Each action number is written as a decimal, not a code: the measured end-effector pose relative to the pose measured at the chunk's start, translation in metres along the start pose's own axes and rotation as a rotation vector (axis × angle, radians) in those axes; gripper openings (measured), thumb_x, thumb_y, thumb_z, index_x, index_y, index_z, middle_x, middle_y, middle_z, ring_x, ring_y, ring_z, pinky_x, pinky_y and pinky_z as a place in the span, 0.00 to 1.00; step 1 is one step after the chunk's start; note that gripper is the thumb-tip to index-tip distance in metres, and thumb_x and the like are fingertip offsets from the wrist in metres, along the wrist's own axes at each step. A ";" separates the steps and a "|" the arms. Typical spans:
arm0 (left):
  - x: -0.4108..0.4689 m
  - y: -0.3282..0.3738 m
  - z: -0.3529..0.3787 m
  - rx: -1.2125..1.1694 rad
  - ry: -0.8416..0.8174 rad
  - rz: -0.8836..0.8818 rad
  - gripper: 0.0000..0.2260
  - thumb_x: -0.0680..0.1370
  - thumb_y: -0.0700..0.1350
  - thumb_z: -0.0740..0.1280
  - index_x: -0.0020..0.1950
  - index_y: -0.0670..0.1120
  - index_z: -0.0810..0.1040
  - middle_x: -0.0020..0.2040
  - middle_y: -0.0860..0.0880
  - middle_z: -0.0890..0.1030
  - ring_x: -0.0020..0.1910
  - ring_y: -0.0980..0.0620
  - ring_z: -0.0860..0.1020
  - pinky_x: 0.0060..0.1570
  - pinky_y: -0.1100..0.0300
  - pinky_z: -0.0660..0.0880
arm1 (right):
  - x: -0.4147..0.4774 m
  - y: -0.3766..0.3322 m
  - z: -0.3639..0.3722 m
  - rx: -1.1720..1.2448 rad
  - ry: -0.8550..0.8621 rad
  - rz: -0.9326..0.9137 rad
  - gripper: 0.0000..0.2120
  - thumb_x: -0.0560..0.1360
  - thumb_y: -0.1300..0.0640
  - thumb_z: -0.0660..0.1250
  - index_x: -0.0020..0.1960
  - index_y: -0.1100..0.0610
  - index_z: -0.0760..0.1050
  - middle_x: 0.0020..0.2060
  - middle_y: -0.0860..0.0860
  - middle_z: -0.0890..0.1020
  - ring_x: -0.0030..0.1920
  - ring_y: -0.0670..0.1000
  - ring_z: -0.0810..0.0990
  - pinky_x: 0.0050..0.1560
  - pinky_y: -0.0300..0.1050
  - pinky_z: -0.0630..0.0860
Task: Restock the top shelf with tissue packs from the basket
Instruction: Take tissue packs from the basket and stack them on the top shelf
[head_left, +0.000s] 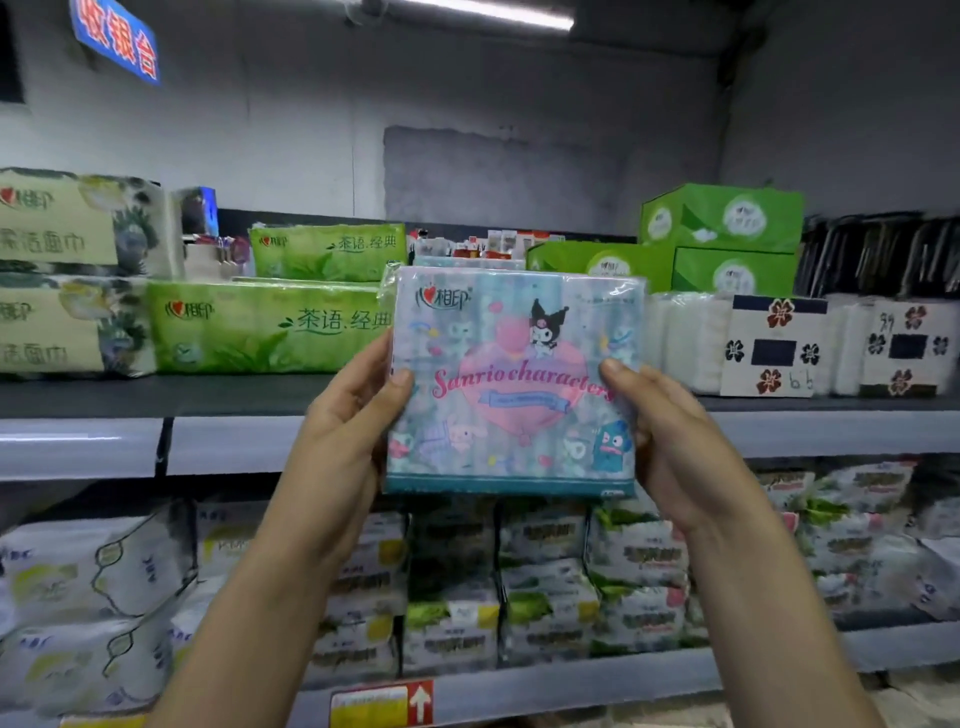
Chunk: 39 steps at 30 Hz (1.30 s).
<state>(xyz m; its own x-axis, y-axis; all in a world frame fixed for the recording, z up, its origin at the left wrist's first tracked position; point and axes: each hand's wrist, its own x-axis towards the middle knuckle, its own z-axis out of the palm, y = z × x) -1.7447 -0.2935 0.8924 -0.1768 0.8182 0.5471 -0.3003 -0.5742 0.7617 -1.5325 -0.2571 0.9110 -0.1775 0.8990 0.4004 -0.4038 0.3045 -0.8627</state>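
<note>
Most of the top shelf (156, 397) is already stocked. Beige packs (67, 270) are stacked at the far left with green packs (270, 325) beside them. Green boxes (722, 239) sit at the back right, and white packs (779, 343) with flower labels stand in front of those. The one opening I can make out lies between the green packs and the white packs, and the pack I hold hides most of it (a strip of pale blue shows just above its top edge, perhaps one of the same kind in there, though I cannot be sure). The lower shelf (623, 670) is full of other goods and is not my concern.

The pack (511, 384), pale blue with cartoon figures, is upright in the air in front of the top shelf's front edge. Its face is toward me and it is not yet resting on anything. My left hand (348, 415) grips its left edge, thumb on the front and fingers behind. My right hand (670, 431) grips the right edge the same way.

I judge this to be mid-task: the pack is raised level with the opening but not yet set down. The basket is out of view, so I cannot say how many packs are left in it.
</note>
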 end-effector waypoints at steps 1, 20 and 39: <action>0.008 0.001 -0.001 -0.006 0.000 0.005 0.22 0.72 0.44 0.64 0.66 0.48 0.74 0.61 0.51 0.81 0.59 0.53 0.80 0.51 0.60 0.79 | 0.008 -0.001 0.001 -0.004 0.002 -0.010 0.11 0.64 0.54 0.68 0.45 0.56 0.76 0.38 0.51 0.85 0.37 0.48 0.84 0.38 0.44 0.82; 0.117 0.015 -0.030 0.058 -0.192 0.063 0.27 0.67 0.47 0.71 0.66 0.45 0.74 0.55 0.52 0.82 0.43 0.59 0.82 0.36 0.68 0.76 | 0.115 -0.010 0.018 -0.130 -0.048 -0.084 0.19 0.61 0.48 0.73 0.49 0.54 0.77 0.46 0.52 0.86 0.50 0.54 0.84 0.55 0.54 0.79; 0.190 0.034 -0.028 0.388 -0.086 0.119 0.15 0.76 0.35 0.67 0.61 0.46 0.72 0.62 0.46 0.76 0.62 0.49 0.77 0.62 0.51 0.75 | 0.194 -0.047 0.009 -0.556 -0.201 -0.152 0.12 0.76 0.57 0.66 0.58 0.56 0.75 0.51 0.49 0.82 0.50 0.49 0.80 0.49 0.50 0.76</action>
<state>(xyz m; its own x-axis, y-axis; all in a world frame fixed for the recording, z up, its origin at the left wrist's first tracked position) -1.8149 -0.1570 1.0126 -0.1050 0.7496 0.6536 0.0959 -0.6465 0.7569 -1.5564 -0.1002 1.0319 -0.3429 0.7719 0.5354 0.0816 0.5923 -0.8016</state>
